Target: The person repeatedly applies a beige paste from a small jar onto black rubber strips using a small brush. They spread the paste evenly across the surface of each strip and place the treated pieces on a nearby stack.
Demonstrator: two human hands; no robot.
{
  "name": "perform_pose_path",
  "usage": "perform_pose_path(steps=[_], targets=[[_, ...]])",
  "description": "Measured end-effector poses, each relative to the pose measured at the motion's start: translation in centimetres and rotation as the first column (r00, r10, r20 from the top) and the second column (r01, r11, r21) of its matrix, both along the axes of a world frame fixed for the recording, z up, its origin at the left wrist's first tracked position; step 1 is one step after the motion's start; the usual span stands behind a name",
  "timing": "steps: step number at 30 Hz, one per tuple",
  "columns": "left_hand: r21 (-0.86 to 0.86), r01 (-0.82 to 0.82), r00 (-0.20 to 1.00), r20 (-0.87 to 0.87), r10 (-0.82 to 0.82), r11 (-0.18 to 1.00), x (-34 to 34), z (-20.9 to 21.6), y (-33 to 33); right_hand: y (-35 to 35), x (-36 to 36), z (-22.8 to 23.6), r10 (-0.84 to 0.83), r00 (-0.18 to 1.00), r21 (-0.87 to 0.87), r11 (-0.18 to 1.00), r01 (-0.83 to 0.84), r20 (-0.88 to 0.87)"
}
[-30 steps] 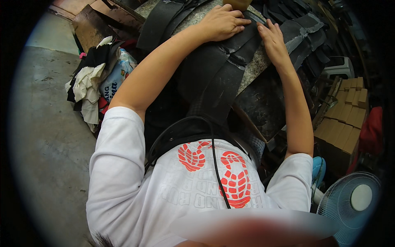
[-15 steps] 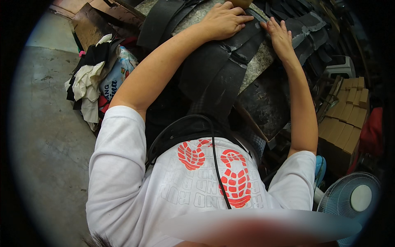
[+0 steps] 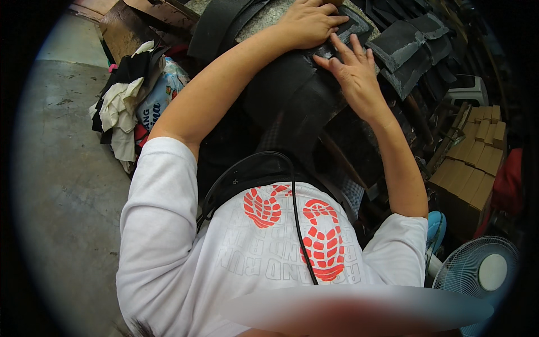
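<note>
My left hand (image 3: 311, 23) lies palm down on a dark, rubber-like sheet (image 3: 286, 84), its fingers stretched to the right. Close beside it, my right hand (image 3: 356, 78) rests on the same dark material with its fingers spread, their tips near those of the left hand. Under the sheet is a speckled grey stone slab (image 3: 264, 27), showing at the far left side. A curved black strip (image 3: 216, 31) lies left of my left hand. Black pieces with grey smeared edges (image 3: 412, 48) are heaped right of my right hand. Something round and brownish is cut off at the top edge.
Cloth scraps (image 3: 120, 104) and a printed bag (image 3: 160, 98) sit on the left, above a concrete floor (image 3: 73, 168). At the right are stacked small brown boxes (image 3: 463, 174), a red cloth (image 3: 508, 182) and a fan (image 3: 477, 275). A black cord (image 3: 295, 213) hangs over my shirt.
My right hand has moved left and nearer to me, with its fingers spread wider. Dark material now covers the stone that showed below the hands. My left hand has hardly moved.
</note>
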State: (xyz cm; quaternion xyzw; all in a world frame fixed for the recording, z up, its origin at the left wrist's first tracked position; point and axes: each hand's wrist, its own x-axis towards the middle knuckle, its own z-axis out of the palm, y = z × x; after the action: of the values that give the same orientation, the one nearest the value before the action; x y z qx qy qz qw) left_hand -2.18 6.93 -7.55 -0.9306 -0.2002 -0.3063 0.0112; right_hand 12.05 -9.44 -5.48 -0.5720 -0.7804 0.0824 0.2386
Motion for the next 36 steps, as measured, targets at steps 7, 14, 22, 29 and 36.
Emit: perform_pose_path(steps=[7,14,22,29,36], targets=[[0.118,-0.141,0.985,0.120,0.127,0.983,4.2,-0.2,1.0,0.3,1.9,0.6,-0.154,0.978,0.066,0.987,0.146,0.139],[0.138,-0.140,0.962,0.253,0.102,0.980,3.2,0.6,1.1,-1.8,0.3,0.6,-0.264,0.827,0.374,0.925,0.070,0.496],[-0.018,-0.001,0.998,-0.060,0.000,1.000,-4.3,-0.5,-2.8,-1.2,0.2,0.8,-0.250,0.836,0.387,0.921,0.049,0.489],[0.063,-0.064,0.986,-0.152,0.073,0.996,-4.2,0.1,-3.2,-2.4,1.4,2.7,-0.030,0.968,0.174,0.985,-0.014,0.249],[0.057,-0.103,0.983,-0.149,0.111,0.993,-2.7,-0.3,-2.1,1.1,1.6,1.3,-0.315,0.777,0.281,0.942,0.184,0.546]])
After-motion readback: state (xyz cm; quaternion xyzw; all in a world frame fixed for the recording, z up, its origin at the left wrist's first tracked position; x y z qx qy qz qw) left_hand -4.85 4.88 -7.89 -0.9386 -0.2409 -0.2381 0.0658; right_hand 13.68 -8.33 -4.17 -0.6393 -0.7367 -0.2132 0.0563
